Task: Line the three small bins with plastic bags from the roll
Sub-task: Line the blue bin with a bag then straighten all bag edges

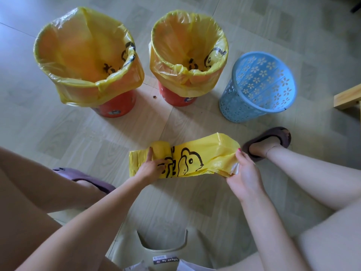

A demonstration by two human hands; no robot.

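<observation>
Two orange bins stand at the back, the left bin (115,106) and the middle bin (175,97), each with a yellow bag (82,53) folded over its rim. A blue lattice bin (257,87) stands bare at the right, tilted toward me. On the floor in front lies the yellow bag roll (162,151), with one printed bag (197,155) unrolled to the right. My left hand (151,167) presses on the roll. My right hand (244,173) pinches the bag's free end.
My bare legs and purple slippers (269,141) flank the roll on both sides. A beige stool (164,253) sits under me at the bottom. A wooden furniture corner (347,98) juts in at the right. A small dark crumb (155,97) lies between the orange bins.
</observation>
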